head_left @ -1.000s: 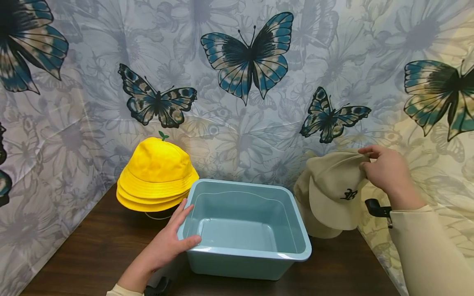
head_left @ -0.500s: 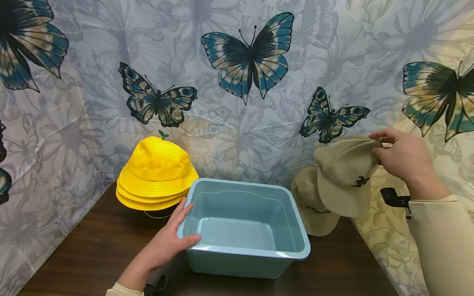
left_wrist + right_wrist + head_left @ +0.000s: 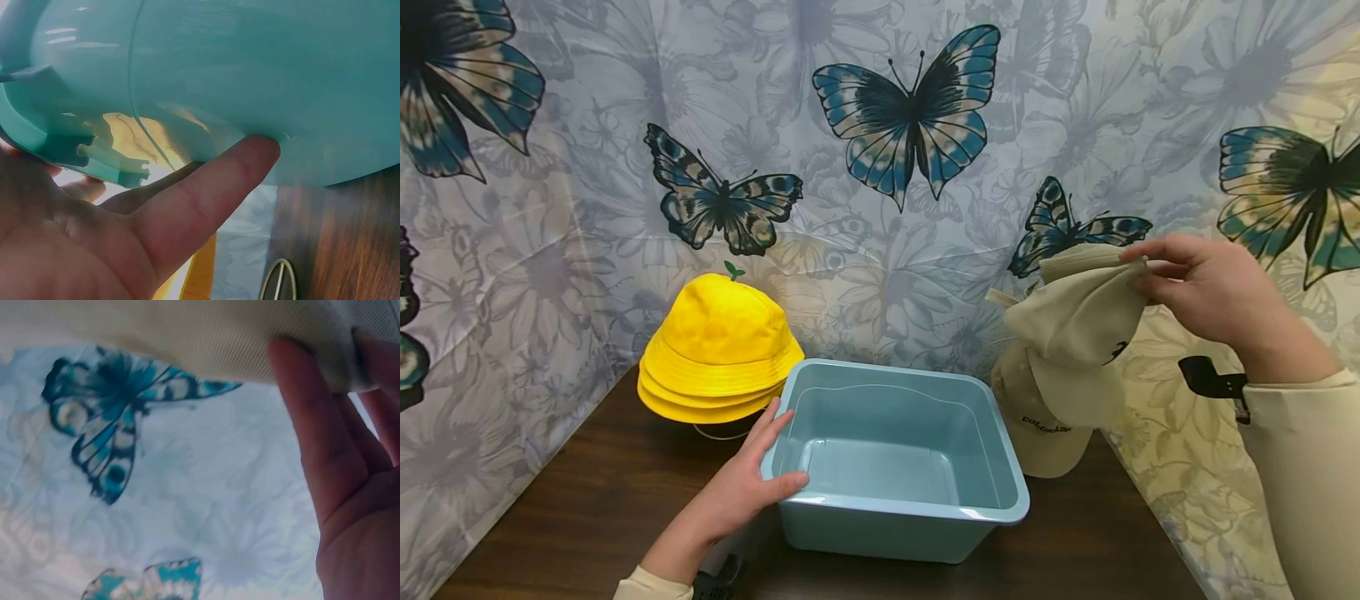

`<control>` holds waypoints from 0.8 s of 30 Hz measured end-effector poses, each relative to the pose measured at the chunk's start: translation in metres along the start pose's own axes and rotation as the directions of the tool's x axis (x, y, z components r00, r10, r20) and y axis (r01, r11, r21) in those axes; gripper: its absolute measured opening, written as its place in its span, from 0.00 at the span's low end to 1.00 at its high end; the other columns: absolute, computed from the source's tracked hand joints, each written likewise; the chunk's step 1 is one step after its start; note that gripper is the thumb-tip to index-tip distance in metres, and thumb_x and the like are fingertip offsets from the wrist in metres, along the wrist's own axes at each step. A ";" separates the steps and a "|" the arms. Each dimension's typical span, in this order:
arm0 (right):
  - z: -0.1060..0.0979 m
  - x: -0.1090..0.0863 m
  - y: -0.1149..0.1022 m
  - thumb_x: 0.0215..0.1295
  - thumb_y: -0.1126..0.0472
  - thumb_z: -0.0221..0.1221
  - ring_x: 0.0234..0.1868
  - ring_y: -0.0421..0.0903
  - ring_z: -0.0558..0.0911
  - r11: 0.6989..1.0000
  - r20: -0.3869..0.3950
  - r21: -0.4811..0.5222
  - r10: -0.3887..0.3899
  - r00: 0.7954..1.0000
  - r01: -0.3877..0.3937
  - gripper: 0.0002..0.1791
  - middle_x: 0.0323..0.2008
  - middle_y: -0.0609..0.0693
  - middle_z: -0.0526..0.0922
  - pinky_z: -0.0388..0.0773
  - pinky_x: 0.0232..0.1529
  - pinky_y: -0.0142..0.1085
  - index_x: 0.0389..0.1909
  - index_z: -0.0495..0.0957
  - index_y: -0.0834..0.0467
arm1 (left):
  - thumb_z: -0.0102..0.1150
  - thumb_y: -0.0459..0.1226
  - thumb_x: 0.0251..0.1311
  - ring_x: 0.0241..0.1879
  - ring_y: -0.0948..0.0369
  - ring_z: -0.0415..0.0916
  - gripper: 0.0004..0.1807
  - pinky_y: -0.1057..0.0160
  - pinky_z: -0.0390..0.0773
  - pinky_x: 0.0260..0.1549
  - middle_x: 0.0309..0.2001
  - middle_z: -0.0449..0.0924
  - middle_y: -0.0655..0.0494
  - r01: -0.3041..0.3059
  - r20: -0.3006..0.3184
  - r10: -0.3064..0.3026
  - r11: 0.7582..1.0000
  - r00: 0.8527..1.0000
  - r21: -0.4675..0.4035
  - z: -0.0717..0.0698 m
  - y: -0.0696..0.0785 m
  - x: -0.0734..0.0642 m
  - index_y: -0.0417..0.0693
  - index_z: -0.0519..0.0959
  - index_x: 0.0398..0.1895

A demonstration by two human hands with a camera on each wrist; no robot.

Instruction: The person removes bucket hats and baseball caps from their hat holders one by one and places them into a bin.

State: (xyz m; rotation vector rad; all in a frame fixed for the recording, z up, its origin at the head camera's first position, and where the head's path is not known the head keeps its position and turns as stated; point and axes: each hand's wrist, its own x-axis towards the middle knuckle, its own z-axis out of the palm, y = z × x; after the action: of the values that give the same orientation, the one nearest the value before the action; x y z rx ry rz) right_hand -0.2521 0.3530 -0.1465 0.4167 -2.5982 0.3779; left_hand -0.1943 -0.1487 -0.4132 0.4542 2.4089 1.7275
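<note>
My right hand [image 3: 1213,292] pinches a beige baseball cap [image 3: 1071,312] by its crown, raised at the right. The cap hangs tilted, its dark embroidery mostly turned out of sight. Below and partly behind it, another beige cap [image 3: 1036,417] with dark lettering sits on the right of the table. In the right wrist view, thumb and fingers grip the beige fabric [image 3: 219,356]. A light blue plastic basin [image 3: 910,533] stands in the middle with nothing inside. My left hand [image 3: 741,492] rests on its left rim, fingers spread and fairly straight; the left wrist view shows a digit [image 3: 206,194] against the basin wall.
Stacked yellow bucket hats [image 3: 718,342], the top one with a green sprout, stand left of the basin on a wire stand [image 3: 279,281]. Behind the dark wooden table [image 3: 572,500] hangs a butterfly-print cloth [image 3: 895,275].
My right hand has lifted the beige cap up off the other one, first rightward, then back left and tilted, uncovering the lower cap's lettering. The left hand stays on the basin.
</note>
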 end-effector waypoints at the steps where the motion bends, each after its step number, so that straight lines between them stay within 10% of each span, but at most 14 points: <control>1: 0.000 0.000 -0.004 0.71 0.61 0.61 0.46 0.40 0.85 1.000 0.005 0.024 -0.004 1.000 0.004 0.15 0.55 0.65 0.79 0.71 0.27 0.22 0.56 0.81 0.54 | 0.67 0.51 0.60 0.74 0.41 0.36 0.47 0.30 0.56 0.61 0.80 0.27 0.57 0.001 0.000 -0.001 1.000 1.000 0.001 0.000 0.000 0.000 0.54 0.54 0.79; 5: 0.001 0.001 -0.023 0.68 0.63 0.63 0.37 0.15 0.73 0.993 0.006 0.112 -0.047 0.999 0.046 0.16 0.52 0.64 0.81 0.72 0.29 0.20 0.56 0.82 0.53 | 0.67 0.51 0.60 0.74 0.41 0.36 0.47 0.30 0.57 0.61 0.80 0.27 0.57 0.001 0.004 -0.001 1.000 1.000 -0.004 0.000 -0.001 0.000 0.54 0.54 0.79; 12: 0.018 0.005 -0.069 0.63 0.73 0.64 0.42 0.30 0.82 0.956 0.025 0.201 -0.223 0.975 0.214 0.20 0.49 0.53 0.84 0.77 0.34 0.23 0.52 0.84 0.51 | 0.67 0.50 0.61 0.74 0.41 0.35 0.48 0.29 0.55 0.61 0.80 0.26 0.57 -0.006 0.009 0.006 1.000 1.000 -0.008 0.000 -0.001 0.001 0.53 0.53 0.79; 17: 0.039 0.009 -0.101 0.62 0.77 0.63 0.46 0.51 0.86 0.875 0.067 0.267 -0.435 0.898 0.404 0.21 0.50 0.50 0.84 0.81 0.36 0.30 0.50 0.84 0.52 | 0.66 0.51 0.61 0.74 0.41 0.35 0.48 0.29 0.56 0.61 0.80 0.26 0.57 -0.004 0.009 0.004 1.000 1.000 -0.005 0.000 -0.001 0.001 0.53 0.53 0.79; 24: 0.078 0.017 -0.126 0.60 0.78 0.63 0.45 0.49 0.86 0.800 0.105 0.317 -0.563 0.820 0.509 0.22 0.48 0.49 0.86 0.83 0.36 0.40 0.49 0.84 0.52 | 0.66 0.50 0.61 0.75 0.41 0.34 0.48 0.28 0.54 0.61 0.80 0.26 0.57 -0.001 0.013 0.001 1.000 1.000 -0.012 0.001 -0.002 0.001 0.52 0.52 0.79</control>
State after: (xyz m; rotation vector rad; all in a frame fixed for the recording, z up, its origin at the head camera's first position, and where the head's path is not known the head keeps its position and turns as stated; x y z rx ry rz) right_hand -0.2537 0.2083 -0.1801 1.3190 -2.4587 0.5150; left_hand -0.1951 -0.1483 -0.4151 0.4640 2.3887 1.7325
